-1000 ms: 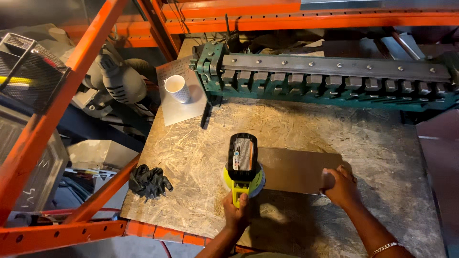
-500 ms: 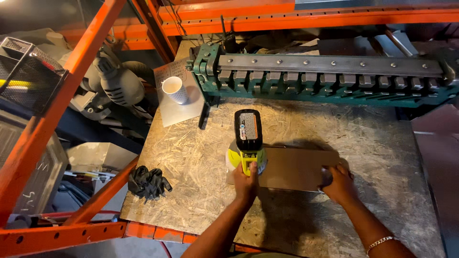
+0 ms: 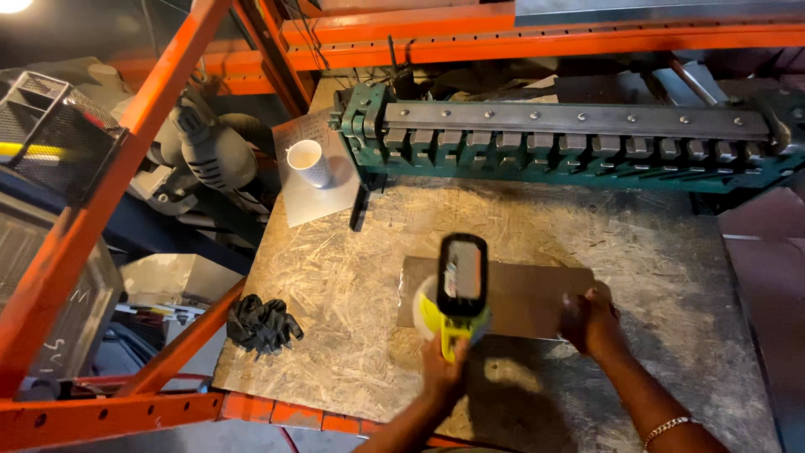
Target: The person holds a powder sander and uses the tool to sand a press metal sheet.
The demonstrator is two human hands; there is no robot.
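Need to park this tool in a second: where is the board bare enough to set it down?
Bare board runs between the green bending machine and the metal sheet; another patch lies between the black gloves and sheet. Crowded: the cup corner, and around the left hand, tool and right hand.

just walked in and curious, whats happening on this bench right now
A person stands at a chipboard workbench. The left hand grips a yellow and black cordless power tool over a flat sheet of metal, while the right hand presses on the sheet's right edge. Behind them sits a green metal bending brake. A white cup and black gloves lie off to the left.
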